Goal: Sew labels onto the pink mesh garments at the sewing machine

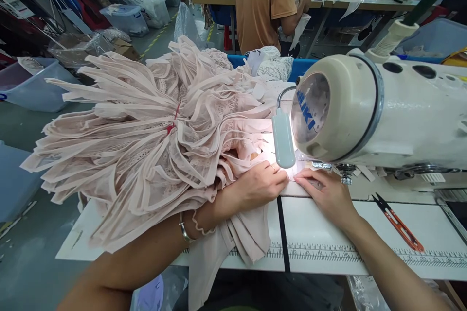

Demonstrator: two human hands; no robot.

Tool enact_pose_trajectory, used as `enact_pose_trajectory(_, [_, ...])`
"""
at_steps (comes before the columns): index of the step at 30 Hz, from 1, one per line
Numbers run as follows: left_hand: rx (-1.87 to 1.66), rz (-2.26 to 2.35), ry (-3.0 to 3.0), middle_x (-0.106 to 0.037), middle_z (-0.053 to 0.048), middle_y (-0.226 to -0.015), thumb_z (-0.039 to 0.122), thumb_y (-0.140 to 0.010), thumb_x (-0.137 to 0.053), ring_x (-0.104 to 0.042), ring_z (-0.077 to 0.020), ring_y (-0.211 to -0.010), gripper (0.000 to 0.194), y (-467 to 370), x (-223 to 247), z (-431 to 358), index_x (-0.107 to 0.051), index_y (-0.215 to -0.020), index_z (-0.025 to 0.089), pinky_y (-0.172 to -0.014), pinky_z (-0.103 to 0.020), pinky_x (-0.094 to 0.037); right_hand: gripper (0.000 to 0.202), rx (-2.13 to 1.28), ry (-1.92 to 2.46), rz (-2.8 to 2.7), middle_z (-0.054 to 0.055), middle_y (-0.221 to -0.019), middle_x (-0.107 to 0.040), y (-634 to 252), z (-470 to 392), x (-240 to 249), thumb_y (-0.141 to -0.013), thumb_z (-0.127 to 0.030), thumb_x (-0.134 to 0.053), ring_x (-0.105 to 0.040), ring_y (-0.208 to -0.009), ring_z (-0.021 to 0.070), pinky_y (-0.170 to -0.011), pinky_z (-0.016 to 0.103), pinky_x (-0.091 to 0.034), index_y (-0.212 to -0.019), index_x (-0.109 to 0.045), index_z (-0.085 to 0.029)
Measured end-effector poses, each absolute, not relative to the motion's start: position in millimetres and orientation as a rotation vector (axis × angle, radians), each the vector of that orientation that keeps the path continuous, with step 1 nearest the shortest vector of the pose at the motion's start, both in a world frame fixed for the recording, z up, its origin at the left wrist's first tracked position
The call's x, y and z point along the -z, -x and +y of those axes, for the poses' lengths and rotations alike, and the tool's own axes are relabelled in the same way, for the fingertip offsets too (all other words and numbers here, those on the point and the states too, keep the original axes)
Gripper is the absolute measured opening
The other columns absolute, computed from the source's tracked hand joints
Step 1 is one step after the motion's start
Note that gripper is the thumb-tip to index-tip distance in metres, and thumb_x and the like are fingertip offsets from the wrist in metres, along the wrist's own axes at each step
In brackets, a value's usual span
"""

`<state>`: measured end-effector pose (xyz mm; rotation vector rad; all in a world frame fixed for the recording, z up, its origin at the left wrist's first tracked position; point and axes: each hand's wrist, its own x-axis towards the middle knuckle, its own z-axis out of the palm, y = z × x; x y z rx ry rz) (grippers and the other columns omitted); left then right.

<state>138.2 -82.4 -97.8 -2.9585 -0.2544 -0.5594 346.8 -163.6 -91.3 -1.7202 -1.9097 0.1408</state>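
Read clock positions from the working fingertips, with twelve o'clock away from the body. From nine to ten o'clock, note a pale pink cloth bundle [146,131], gathered at a red tie [170,129] and draped over the table [321,238]. Judge as light per layer, bulky overall, soft, limp and possibly slippery; treat lace and thin parts as easily snagged. To shift the bundle, grip beside the tie; to guide a single layer, pinch near the edge.

Left hand [260,182]: forearm angled in from eight o'clock against the bundle, wrist slightly bent, knuckles up. Fingers curled narrow, apparently pinching the cloth piece [295,189] at the centre, just below the lamp [282,138] at twelve o'clock.

Right hand [326,192]: forearm angled in from four to five o'clock, palm down, fingers toward ten o'clock. Thumb and forefinger narrowly spaced, tips at the cloth piece; cannot tell whether pinching or only pressing. At two to three o'clock, see the sewing machine [343,112]. At four o'clock, see the orange-handled snips [399,226], blades toward ten to eleven o'clock.
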Motion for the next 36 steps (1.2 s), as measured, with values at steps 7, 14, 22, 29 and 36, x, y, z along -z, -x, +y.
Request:
enact_pose_trajectory(7, [0.590,-0.323,3.062,-0.063,-0.008,-0.089,-0.002,-0.097,-0.038,-0.057,-0.0163,-0.079,0.027,-139,98,-82,-0.059,-0.088,0.012,-0.067,-0.027,-0.045,0.039,-0.108,1.411,-2.149,0.000,-0.100,-0.075,-359,-169,89,-0.088,-0.011,-0.043,-0.070,-0.089,0.0147,-0.082,0.029,-0.057,-0.104,-0.074,-0.030])
enact_pose_trajectory(14, [0.592,-0.580,3.205,-0.061,-0.010,-0.099,0.008,-0.099,-0.038,-0.055,-0.0201,-0.092,0.022,-133,86,-84,-0.057,-0.090,0.013,-0.084,-0.032,-0.048,0.039,-0.013,1.374,-2.256,0.002,-0.097,-0.074,-355,-169,89,-0.089,-0.007,-0.043,-0.067,-0.090,0.0148,-0.080,0.028,-0.055,-0.101,-0.074,-0.027])
enact_pose_trajectory(22, [0.411,-0.575,3.258,-0.060,-0.012,-0.110,0.003,-0.097,-0.034,-0.056,-0.0227,-0.107,0.023,-130,81,-82,-0.054,-0.103,0.013,-0.099,-0.041,-0.045,0.044,0.154,1.470,-2.270,0.001,-0.105,-0.075,-352,-171,95,-0.088,-0.002,-0.044,-0.068,-0.099,0.0160,-0.081,0.028,-0.057,-0.105,-0.074,-0.029])
enact_pose_trajectory(29, [0.447,-0.582,3.257,-0.060,-0.010,-0.107,0.004,-0.098,-0.034,-0.055,-0.0219,-0.104,0.022,-132,85,-81,-0.053,-0.102,0.014,-0.098,-0.040,-0.045,0.045,0.171,1.377,-2.303,0.002,-0.104,-0.076,-353,-169,94,-0.086,0.002,-0.044,-0.067,-0.101,0.0157,-0.086,0.029,-0.056,-0.110,-0.072,-0.025])
enact_pose_trajectory(36, [0.535,-0.655,3.281,-0.057,-0.007,-0.101,0.010,-0.100,-0.035,-0.054,-0.0211,-0.100,0.018,-135,90,-80,-0.051,-0.096,0.018,-0.097,-0.042,-0.045,0.047,0.216,1.458,-2.313,0.002,-0.113,-0.074,-352,-169,99,-0.086,0.004,-0.041,-0.067,-0.102,0.0152,-0.088,0.029,-0.055,-0.114,-0.069,-0.022])
